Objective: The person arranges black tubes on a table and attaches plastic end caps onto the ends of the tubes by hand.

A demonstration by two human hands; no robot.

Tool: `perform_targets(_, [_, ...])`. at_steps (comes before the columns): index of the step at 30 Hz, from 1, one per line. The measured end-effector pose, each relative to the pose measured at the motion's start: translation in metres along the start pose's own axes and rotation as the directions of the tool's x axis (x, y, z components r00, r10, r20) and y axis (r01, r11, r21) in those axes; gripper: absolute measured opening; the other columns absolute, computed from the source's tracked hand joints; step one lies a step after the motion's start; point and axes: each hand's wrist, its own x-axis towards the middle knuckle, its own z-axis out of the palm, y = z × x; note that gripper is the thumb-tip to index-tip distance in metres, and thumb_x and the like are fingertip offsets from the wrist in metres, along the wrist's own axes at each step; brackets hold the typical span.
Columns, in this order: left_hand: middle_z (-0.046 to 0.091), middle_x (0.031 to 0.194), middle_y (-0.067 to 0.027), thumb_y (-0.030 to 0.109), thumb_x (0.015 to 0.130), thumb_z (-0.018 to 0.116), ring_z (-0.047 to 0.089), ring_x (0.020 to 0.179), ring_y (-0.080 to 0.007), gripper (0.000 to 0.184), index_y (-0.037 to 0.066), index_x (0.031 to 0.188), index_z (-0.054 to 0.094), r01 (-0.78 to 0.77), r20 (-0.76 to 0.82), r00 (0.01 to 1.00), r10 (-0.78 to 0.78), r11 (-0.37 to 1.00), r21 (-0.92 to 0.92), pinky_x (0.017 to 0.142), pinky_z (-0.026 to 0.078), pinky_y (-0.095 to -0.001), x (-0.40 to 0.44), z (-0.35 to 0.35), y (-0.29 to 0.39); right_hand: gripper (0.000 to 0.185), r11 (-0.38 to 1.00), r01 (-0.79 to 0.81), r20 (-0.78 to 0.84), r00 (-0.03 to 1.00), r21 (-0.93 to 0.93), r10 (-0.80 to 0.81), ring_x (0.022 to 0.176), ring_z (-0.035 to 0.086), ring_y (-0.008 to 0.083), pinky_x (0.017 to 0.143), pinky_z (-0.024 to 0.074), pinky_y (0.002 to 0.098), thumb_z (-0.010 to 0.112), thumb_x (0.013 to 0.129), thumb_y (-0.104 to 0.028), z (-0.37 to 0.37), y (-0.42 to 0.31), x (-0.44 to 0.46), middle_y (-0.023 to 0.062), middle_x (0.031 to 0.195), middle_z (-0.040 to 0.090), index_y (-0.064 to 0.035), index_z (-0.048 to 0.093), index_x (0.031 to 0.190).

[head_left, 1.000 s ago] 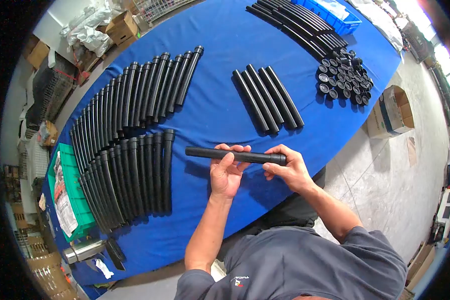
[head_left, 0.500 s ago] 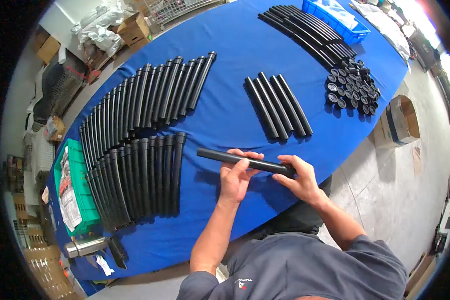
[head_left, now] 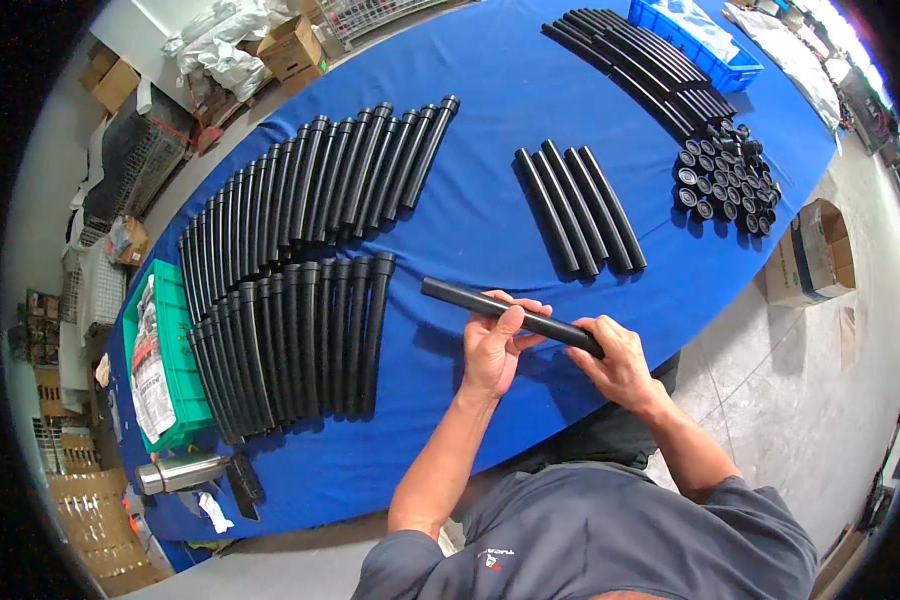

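A plain black tube (head_left: 550, 326) is held slantwise above the blue cloth, its far-left end free. My left hand (head_left: 492, 350) is closed around its middle, thumb on top. My right hand (head_left: 615, 362) grips the lower right end, fingers covering that tip, so I cannot tell whether a cap is on it. Just beyond the hands lie several loose black tubes (head_left: 582, 212) side by side. To the left are two rows of tubes with wider collars at their far ends, an upper row (head_left: 315, 185) and a lower row (head_left: 295, 340).
Black round caps (head_left: 727, 185) are heaped at the right, beside more thin black tubes (head_left: 640, 65) and a blue bin (head_left: 735, 75). A green crate (head_left: 185, 400), a steel flask (head_left: 182, 473) and a black object (head_left: 242, 487) are at left. A cardboard box (head_left: 810, 255) stands on the floor.
My right hand's fingers have closed further around the tube's end, and the tube slopes a little more. The whole view has shifted, so the table's things appear farther right.
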Motion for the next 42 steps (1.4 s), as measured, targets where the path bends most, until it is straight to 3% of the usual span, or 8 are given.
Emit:
perform_targets(20, [0.071, 0.113, -0.0186, 0.005, 0.097, 0.064, 0.067, 0.116, -0.0375, 0.019, 0.009, 0.115, 0.057, 0.056, 0.016, 0.998, -0.055, 0.997, -0.058, 0.09, 0.063, -0.0524, 0.001, -0.001, 0.011, 0.036, 0.998, 0.041, -0.076, 0.996, -0.041, -0.044, 0.081, 0.066, 0.0353, 0.067, 0.0522, 0.043, 0.078, 0.088, -0.019, 0.004, -0.005, -0.001, 0.0155, 0.091, 0.062, -0.0049, 0.064, 0.117])
perform_targets(23, [0.071, 0.114, -0.0195, 0.002, 0.095, 0.064, 0.067, 0.115, -0.0381, 0.024, 0.009, 0.117, 0.057, 0.072, 0.073, 0.995, -0.067, 0.994, -0.077, 0.092, 0.061, -0.0535, 0.0, -0.007, 0.014, 0.037, 0.883, -0.351, 0.182, 0.934, 0.311, 0.307, 0.083, 0.068, 0.0336, 0.068, 0.0537, 0.0404, 0.079, 0.088, -0.021, -0.006, -0.015, 0.001, 0.0157, 0.094, 0.064, -0.0039, 0.065, 0.117])
perform_targets(26, [0.07, 0.115, -0.0198, 0.002, 0.095, 0.066, 0.067, 0.115, -0.0386, 0.024, 0.009, 0.117, 0.057, 0.062, 0.036, 0.997, -0.061, 0.998, -0.033, 0.093, 0.061, -0.0531, 0.0, -0.002, 0.012, 0.037, 0.891, -0.335, 0.107, 0.942, 0.308, 0.317, 0.087, 0.069, 0.0328, 0.07, 0.0547, 0.038, 0.079, 0.088, -0.023, 0.003, -0.005, -0.004, 0.0163, 0.099, 0.067, -0.0033, 0.065, 0.117])
perform_targets(30, [0.07, 0.116, -0.0209, 0.006, 0.097, 0.067, 0.068, 0.113, -0.0396, 0.023, 0.009, 0.117, 0.057, 0.099, 0.005, 0.995, -0.099, 0.992, -0.075, 0.096, 0.059, -0.052, 0.002, -0.008, 0.008, 0.04, 0.988, 0.13, -0.176, 0.974, -0.079, -0.143, 0.091, 0.069, 0.0355, 0.073, 0.0559, 0.0413, 0.082, 0.083, -0.014, 0.013, -0.001, -0.006, 0.017, 0.101, 0.067, -0.003, 0.065, 0.118])
perform_targets(33, [0.071, 0.114, -0.0211, 0.007, 0.097, 0.067, 0.068, 0.112, -0.0401, 0.022, 0.009, 0.117, 0.056, 0.087, 0.027, 0.996, -0.085, 0.994, -0.067, 0.098, 0.056, -0.0537, 0.001, -0.01, 0.01, 0.04, 0.981, -0.108, -0.035, 0.993, 0.163, 0.115, 0.083, 0.069, 0.0265, 0.071, 0.0559, 0.0368, 0.082, 0.084, -0.015, 0.004, -0.009, -0.002, 0.0148, 0.094, 0.069, -0.0017, 0.066, 0.118])
perform_targets(36, [0.071, 0.114, -0.0215, 0.01, 0.097, 0.069, 0.068, 0.113, -0.0403, 0.026, 0.01, 0.12, 0.055, 0.084, 0.067, 0.994, -0.081, 0.995, -0.045, 0.098, 0.057, -0.0536, 0.002, -0.008, 0.011, 0.038, 0.624, -0.623, 0.329, 0.781, 0.472, 0.531, 0.075, 0.067, 0.0172, 0.067, 0.0531, 0.034, 0.08, 0.088, -0.019, -0.006, -0.016, 0.002, 0.013, 0.083, 0.069, 0.0013, 0.068, 0.118])
perform_targets(40, [0.07, 0.114, -0.023, 0.011, 0.098, 0.069, 0.069, 0.111, -0.0405, 0.027, 0.011, 0.12, 0.053, 0.11, 0.007, 0.994, -0.11, 0.994, 0.006, 0.094, 0.06, -0.0518, 0.001, -0.005, 0.009, 0.039, 0.998, 0.046, -0.157, 0.987, 0.044, -0.039, 0.078, 0.068, 0.0263, 0.065, 0.0528, 0.0352, 0.081, 0.087, -0.019, 0.008, -0.009, -0.001, 0.0166, 0.09, 0.068, 0.001, 0.067, 0.117])
perform_targets(42, [0.07, 0.114, -0.0233, 0.011, 0.098, 0.069, 0.069, 0.11, -0.0409, 0.027, 0.01, 0.12, 0.053, 0.104, 0.017, 0.994, -0.105, 0.994, 0.024, 0.093, 0.061, -0.0519, 0.002, -0.006, 0.005, 0.04, 0.998, 0.007, -0.098, 0.995, 0.07, -0.001, 0.08, 0.068, 0.0294, 0.065, 0.053, 0.0362, 0.081, 0.086, -0.021, 0.008, -0.008, -0.002, 0.0173, 0.092, 0.067, 0.0009, 0.066, 0.117])
